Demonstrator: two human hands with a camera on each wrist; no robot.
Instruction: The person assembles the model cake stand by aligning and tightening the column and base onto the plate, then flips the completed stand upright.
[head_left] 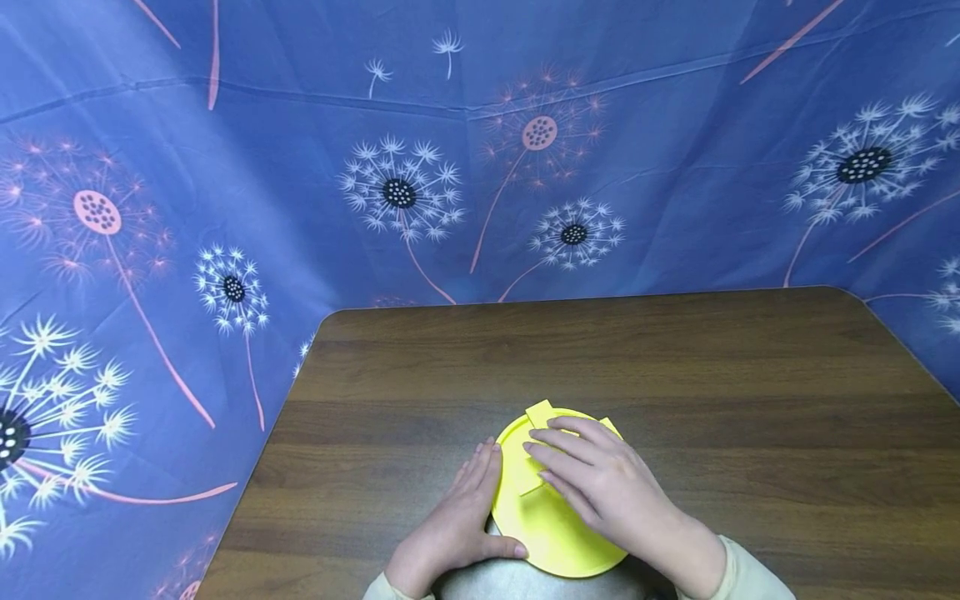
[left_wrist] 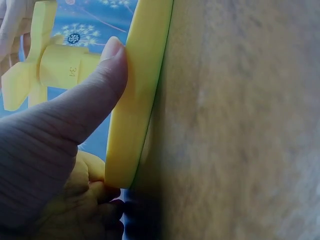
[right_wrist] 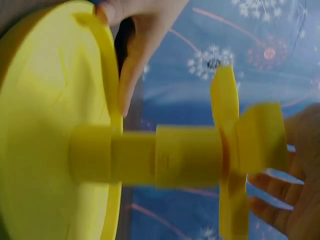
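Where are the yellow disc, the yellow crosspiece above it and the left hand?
Yellow disc (head_left: 558, 537): head view, on its bare face.
Yellow crosspiece (right_wrist: 247, 142): right wrist view, near its centre.
Left hand (head_left: 461, 521): head view, back of the hand.

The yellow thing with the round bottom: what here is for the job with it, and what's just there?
Seems part of the job:
- yellow disc
- yellow post
- cross-shaped top
- left hand, holding the disc's rim
- right hand, at the top

Just around it:
- wooden table
- blue dandelion cloth
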